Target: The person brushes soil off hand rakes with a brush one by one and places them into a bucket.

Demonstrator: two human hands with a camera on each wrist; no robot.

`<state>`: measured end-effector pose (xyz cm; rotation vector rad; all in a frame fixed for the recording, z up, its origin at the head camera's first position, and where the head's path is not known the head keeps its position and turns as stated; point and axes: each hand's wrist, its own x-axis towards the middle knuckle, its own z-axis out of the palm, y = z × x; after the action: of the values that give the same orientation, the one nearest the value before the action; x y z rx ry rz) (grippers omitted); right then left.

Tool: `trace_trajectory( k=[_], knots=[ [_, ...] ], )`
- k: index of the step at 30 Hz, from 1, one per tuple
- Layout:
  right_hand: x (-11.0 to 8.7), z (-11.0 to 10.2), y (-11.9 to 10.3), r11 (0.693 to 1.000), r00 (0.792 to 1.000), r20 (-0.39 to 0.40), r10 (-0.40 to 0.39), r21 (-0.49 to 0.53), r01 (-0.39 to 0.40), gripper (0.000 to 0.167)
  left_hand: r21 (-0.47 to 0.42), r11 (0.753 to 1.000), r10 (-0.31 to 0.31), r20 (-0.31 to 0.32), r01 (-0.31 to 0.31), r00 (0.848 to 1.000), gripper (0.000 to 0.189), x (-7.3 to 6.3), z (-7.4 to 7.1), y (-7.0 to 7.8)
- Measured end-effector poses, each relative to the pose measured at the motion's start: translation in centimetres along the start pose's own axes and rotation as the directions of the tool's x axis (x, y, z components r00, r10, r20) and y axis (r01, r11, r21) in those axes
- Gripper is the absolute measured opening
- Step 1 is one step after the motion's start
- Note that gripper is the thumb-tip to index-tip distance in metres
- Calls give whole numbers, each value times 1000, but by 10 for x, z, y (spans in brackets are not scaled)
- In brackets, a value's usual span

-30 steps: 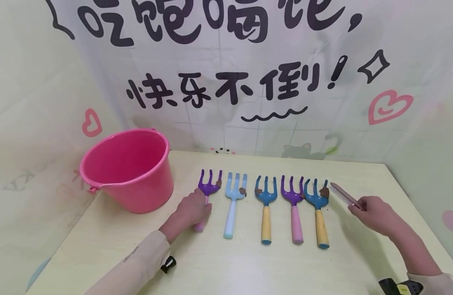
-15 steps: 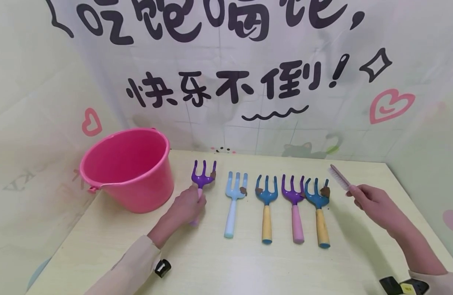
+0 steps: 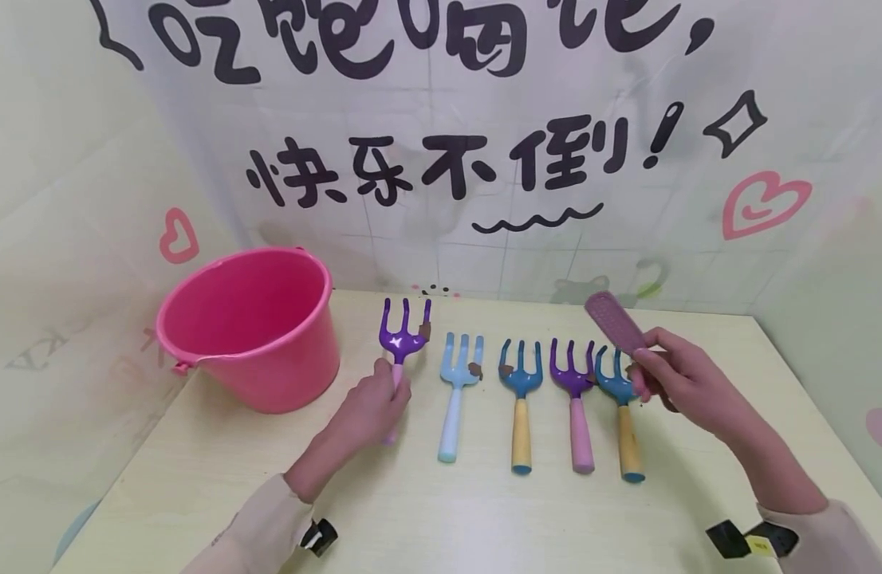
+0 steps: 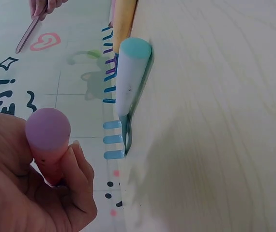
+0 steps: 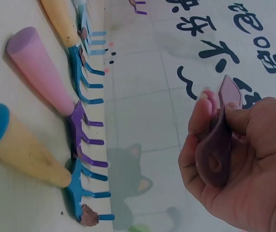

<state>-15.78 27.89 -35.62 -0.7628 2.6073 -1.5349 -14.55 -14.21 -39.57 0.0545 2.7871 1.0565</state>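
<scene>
The left hand (image 3: 372, 402) has its grip closed around the pink handle of a purple three-tined garden fork (image 3: 401, 344), tines toward 12 o'clock and a brown lump (image 3: 424, 331) on one outer tine, with the round pink plastic bucket (image 3: 297, 375) at its 9 o'clock. The right hand (image 3: 688, 391), at the fork's 3 o'clock, grips a flat mauve brush (image 3: 612, 319) with a textured head, angled between 10 and 11 o'clock. On the pale wood-grain surface (image 3: 412, 518), four further forks lie in a row between the hands, beginning with the all-light-blue fork (image 3: 451, 414) at the held fork's 4 o'clock.
</scene>
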Motion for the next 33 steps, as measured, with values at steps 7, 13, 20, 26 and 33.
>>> trace_trajectory(
  k=[7,13,20,26,33],
  knots=[
    [34,30,-22,996,997,75,8,-86,-1,14,-48,999,9,15,-9,1000,30,-3,8,8],
    [64,67,-30,985,987,160,20,-171,8,22,-84,996,35,22,-33,999,29,-5,14,12],
    [87,102,-33,970,970,243,-28,-227,85,25,-65,995,78,8,-77,997,28,-6,22,15],
    [97,114,-31,965,964,264,-18,-248,86,24,-80,988,133,1,-132,991,26,-9,24,17],
    [102,117,-25,937,969,246,-31,-330,114,24,-142,971,193,-3,-192,981,19,-13,26,16]
  ],
)
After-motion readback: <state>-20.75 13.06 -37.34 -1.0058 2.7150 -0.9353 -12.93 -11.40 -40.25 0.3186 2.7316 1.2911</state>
